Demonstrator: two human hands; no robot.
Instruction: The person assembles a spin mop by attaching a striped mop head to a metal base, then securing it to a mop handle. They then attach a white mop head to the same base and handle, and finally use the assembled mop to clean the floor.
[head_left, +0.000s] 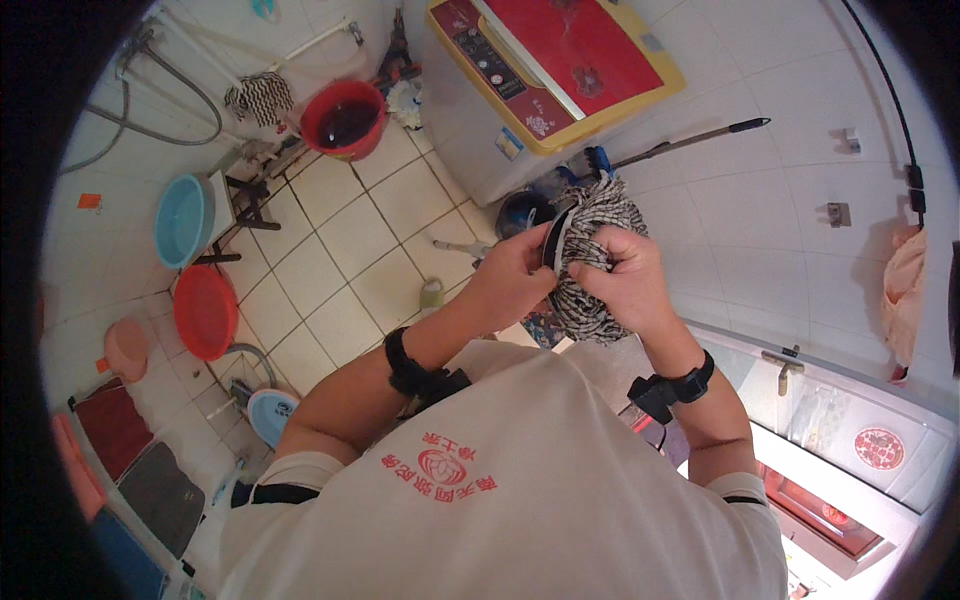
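Note:
A mop head (pixel 603 207) with grey, black and white strands is held up in front of my chest, right of the middle. Its flat round plate, with a dark and white rim, is turned to the left. My left hand (pixel 515 275) is closed on the edge of this plate, thumb toward the strands. On the other side, my right hand (pixel 628 282) has its fingers curled into the strands, thumb and forefinger close together. Both wrists wear black straps. Strands hide some of the right fingertips.
A red-lidded washing machine (pixel 480 120) stands ahead. A red basin (pixel 372 145) sits on the tiled floor (pixel 340 260), and a green bottle (pixel 431 294) stands nearer me. Blue basin (pixel 182 222) and red tub (pixel 205 312) are at the left; a door (pixel 840 420) is lower right.

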